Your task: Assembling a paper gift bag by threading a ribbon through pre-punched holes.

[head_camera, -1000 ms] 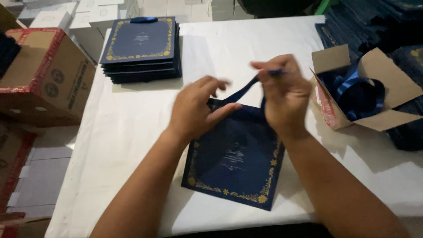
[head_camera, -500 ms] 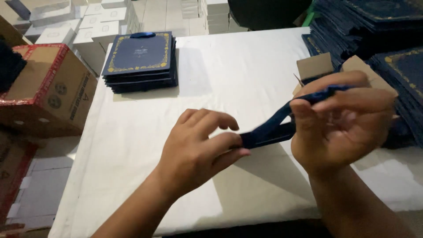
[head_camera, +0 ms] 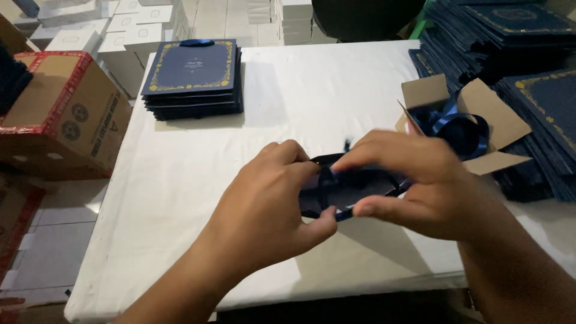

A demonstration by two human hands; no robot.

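Note:
Both hands are raised above the white table (head_camera: 198,174), close together near its front. Between them is a dark navy paper bag (head_camera: 348,189), seen from its top edge and mostly hidden by fingers. My left hand (head_camera: 267,201) pinches the bag's left side with thumb underneath. Gripping the right side is my right hand (head_camera: 414,180), its fingers over the top where a navy ribbon (head_camera: 336,168) crosses. A short ribbon end sticks up between the hands.
A stack of navy bags with gold borders (head_camera: 192,78) lies at the table's far left. An open small carton with blue ribbons (head_camera: 462,126) sits at the right. More navy bags (head_camera: 528,54) are piled far right. A brown cardboard box (head_camera: 57,114) stands left of the table.
The bag lay flat on the table one second ago; it has been lifted. The hands have drawn together, and the ribbon stretched between them is now gathered at the bag's top.

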